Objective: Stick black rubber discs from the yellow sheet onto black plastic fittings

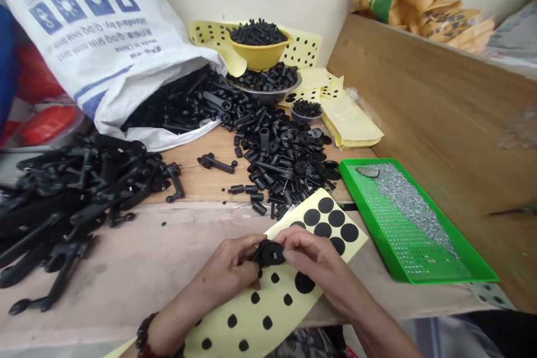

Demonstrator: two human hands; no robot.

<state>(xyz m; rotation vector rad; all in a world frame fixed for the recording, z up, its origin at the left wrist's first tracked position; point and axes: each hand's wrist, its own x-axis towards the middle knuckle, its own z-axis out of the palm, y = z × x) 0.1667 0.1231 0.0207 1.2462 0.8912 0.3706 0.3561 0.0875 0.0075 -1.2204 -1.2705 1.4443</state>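
Note:
My left hand (232, 263) is closed around a black plastic part (271, 253) with a round, disc-like end, held over the table's front edge. A small pale mark shows on the disc's face. My right hand (314, 257) pinches at the right side of that disc with thumb and fingertips; whether a thin sticker is between them, I cannot tell. Under both hands lies a pale yellow sticker sheet (289, 319) with small black dots. Large round black stickers (323, 230) cover the sheet part behind my right hand.
Black crank handles (84, 196) are heaped at left. Loose black parts (285, 151) spill from a white sack (121, 50). Behind stand a yellow bowl (258, 56) and a metal bowl (268, 94) of parts. A green tray (403, 271) of small metal pieces sits right, beside a wooden board (428, 95).

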